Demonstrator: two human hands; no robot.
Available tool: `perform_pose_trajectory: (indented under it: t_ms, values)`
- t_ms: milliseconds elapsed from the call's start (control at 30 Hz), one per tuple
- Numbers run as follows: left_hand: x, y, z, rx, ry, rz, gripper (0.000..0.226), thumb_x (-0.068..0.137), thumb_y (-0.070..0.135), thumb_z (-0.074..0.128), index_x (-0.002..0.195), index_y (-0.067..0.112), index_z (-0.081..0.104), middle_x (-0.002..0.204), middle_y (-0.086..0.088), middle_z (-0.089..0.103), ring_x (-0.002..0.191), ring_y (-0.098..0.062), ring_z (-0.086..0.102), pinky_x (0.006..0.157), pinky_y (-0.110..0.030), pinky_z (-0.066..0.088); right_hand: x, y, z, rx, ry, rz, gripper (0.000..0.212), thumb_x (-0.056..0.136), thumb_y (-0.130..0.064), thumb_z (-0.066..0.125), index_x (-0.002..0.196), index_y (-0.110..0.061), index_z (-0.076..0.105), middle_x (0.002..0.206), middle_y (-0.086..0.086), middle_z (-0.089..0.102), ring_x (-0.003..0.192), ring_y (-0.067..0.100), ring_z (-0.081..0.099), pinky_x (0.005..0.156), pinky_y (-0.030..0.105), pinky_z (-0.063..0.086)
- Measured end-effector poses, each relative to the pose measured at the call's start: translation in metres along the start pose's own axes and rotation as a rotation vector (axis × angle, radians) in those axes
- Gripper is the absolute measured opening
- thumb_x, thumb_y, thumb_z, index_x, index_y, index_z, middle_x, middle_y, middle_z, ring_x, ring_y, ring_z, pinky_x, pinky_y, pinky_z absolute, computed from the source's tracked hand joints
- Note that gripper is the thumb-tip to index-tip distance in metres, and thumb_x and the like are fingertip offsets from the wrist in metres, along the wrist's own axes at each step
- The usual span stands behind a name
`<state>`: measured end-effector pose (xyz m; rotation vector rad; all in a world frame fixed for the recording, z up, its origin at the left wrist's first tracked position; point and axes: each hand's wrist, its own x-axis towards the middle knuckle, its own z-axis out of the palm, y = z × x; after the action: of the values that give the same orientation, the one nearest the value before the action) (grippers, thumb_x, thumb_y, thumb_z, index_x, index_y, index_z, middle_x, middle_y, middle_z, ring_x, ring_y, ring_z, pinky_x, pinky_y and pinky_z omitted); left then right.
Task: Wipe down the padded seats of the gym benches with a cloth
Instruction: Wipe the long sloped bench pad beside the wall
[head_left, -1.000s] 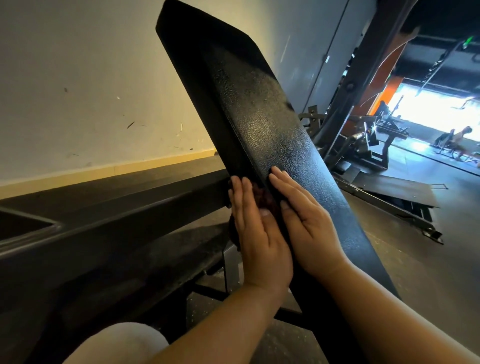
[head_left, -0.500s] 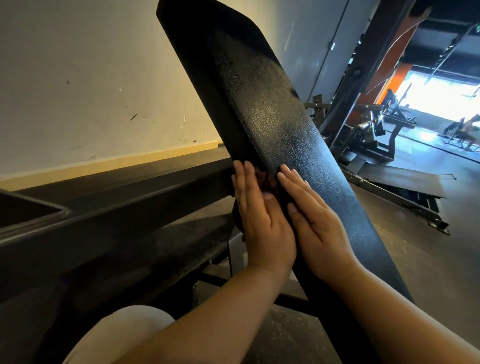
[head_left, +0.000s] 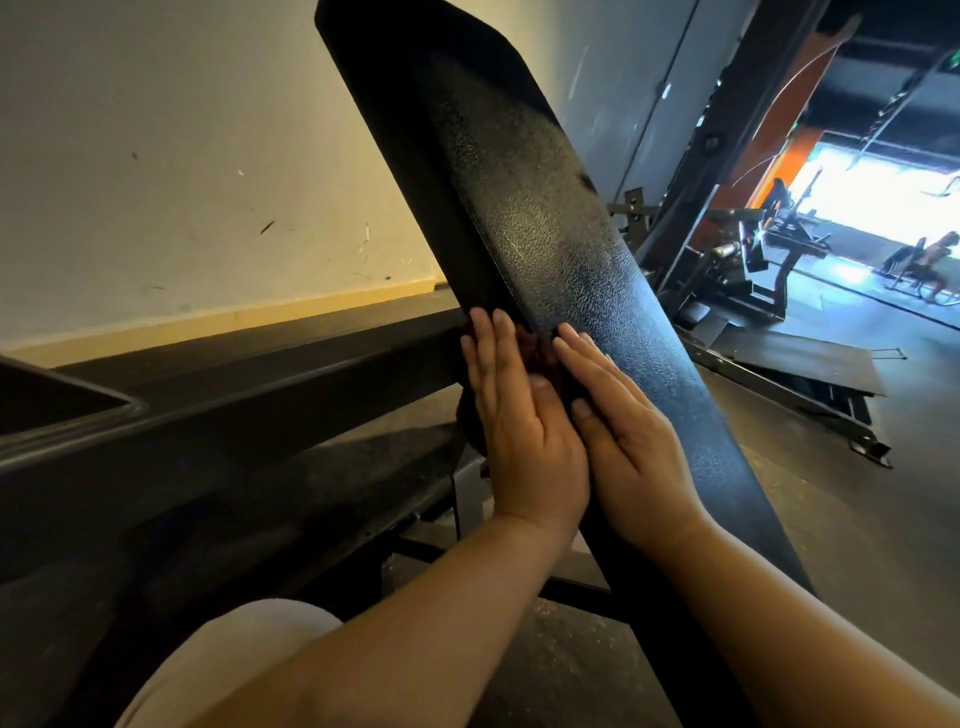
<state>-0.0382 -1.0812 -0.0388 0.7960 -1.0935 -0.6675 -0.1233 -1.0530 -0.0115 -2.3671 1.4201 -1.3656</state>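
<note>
Both grips flat, fingers straight: left hand (head_left: 524, 431) and right hand (head_left: 631, 457) pressing dark red cloth (head_left: 535, 347) against tilted black bench pad (head_left: 524, 218), low on its left edge.

Your left hand (head_left: 524, 431) and right hand (head_left: 631, 447) lie side by side, flat on the tilted bench pad (head_left: 524, 223), which rises up and away from them. The cloth (head_left: 535, 345) sits between and under your fingers. A wall (head_left: 182, 156) stands left of your hands; gym machines (head_left: 748, 270) stand far right, behind the pad.
</note>
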Motion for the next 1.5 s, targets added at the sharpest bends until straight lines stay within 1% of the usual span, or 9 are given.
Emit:
perform_pose_trajectory:
  t_ms: [133,233,300,400,500,767,1000,1300,1500]
  values:
    - [0.025,0.002,-0.005,-0.031,0.029,-0.004,0.054,0.105,0.015,0.032,0.157,0.023,0.021,0.165,0.013,0.007,0.152,-0.001,0.001,0.126,-0.033,0.008,0.001,-0.001,0.001,-0.008,-0.012,0.002,0.049,0.099,-0.003,0.047,0.147,-0.014,0.049,0.156,-0.005,0.042,0.148,0.010,0.031,0.121,0.049,0.028]
    - [0.020,0.007,-0.008,-0.081,0.050,-0.089,0.060,0.106,0.013,0.041,0.158,0.023,0.014,0.167,0.008,0.002,0.147,0.006,0.005,0.115,-0.008,0.013,-0.001,0.000,0.000,-0.005,-0.009,0.007,0.049,0.099,-0.004,0.048,0.147,-0.015,0.049,0.156,-0.006,0.042,0.148,0.010,0.031,0.121,0.049,0.028]
    - [0.007,0.007,-0.008,-0.099,0.066,-0.106,0.059,0.105,0.014,0.044,0.156,0.028,0.017,0.167,0.007,0.003,0.147,0.003,0.010,0.110,-0.003,0.019,-0.002,0.000,0.000,0.002,0.002,0.007,0.049,0.099,-0.004,0.048,0.146,-0.015,0.049,0.156,-0.006,0.042,0.148,0.010,0.031,0.121,0.049,0.028]
    - [-0.018,-0.003,-0.004,-0.055,0.012,0.027,0.055,0.105,0.026,0.039,0.150,0.047,0.016,0.167,0.009,0.010,0.152,-0.008,0.013,0.123,-0.033,0.023,-0.002,-0.001,-0.001,0.010,0.002,0.000,0.047,0.100,-0.007,0.048,0.147,-0.015,0.049,0.156,-0.006,0.042,0.148,0.011,0.031,0.120,0.050,0.029]
    - [-0.032,-0.012,-0.003,0.022,-0.041,0.071,0.052,0.105,0.035,0.033,0.154,0.034,0.017,0.166,0.017,0.007,0.153,-0.007,0.004,0.124,-0.046,0.017,-0.002,0.002,-0.001,0.022,-0.003,-0.005,0.047,0.100,-0.006,0.047,0.146,-0.015,0.049,0.156,-0.005,0.042,0.148,0.012,0.032,0.120,0.051,0.029]
    - [0.045,-0.003,-0.014,0.107,0.053,0.099,0.052,0.104,0.023,0.040,0.155,0.015,0.030,0.165,0.000,0.021,0.152,-0.011,0.012,0.124,-0.044,0.017,0.001,0.000,0.000,-0.004,0.007,0.003,0.049,0.098,-0.002,0.047,0.145,-0.014,0.050,0.155,-0.004,0.044,0.147,0.009,0.033,0.121,0.046,0.028]
    - [-0.040,-0.009,-0.004,0.072,-0.080,0.059,0.054,0.106,0.024,0.032,0.155,0.031,0.011,0.161,0.029,-0.001,0.152,-0.003,-0.003,0.125,-0.032,0.005,-0.003,0.001,0.000,0.012,-0.001,0.019,0.049,0.098,-0.004,0.047,0.146,-0.015,0.050,0.156,-0.006,0.042,0.148,0.011,0.032,0.120,0.047,0.030]
    - [0.008,-0.001,-0.015,0.074,-0.091,0.041,0.055,0.107,0.019,0.034,0.158,0.027,0.015,0.160,0.025,0.002,0.152,-0.003,-0.003,0.126,-0.040,0.009,-0.002,-0.001,0.000,0.004,0.015,0.014,0.051,0.095,0.002,0.048,0.145,-0.011,0.050,0.155,-0.001,0.044,0.147,0.011,0.033,0.121,0.043,0.029]
    - [-0.039,-0.009,-0.012,0.035,-0.148,0.092,0.056,0.105,0.017,0.036,0.154,0.029,0.011,0.162,0.025,0.002,0.152,-0.004,-0.003,0.125,-0.031,0.006,-0.003,-0.001,-0.001,0.025,0.005,0.020,0.054,0.094,0.002,0.046,0.145,-0.012,0.050,0.155,-0.004,0.043,0.147,0.010,0.032,0.121,0.046,0.028]
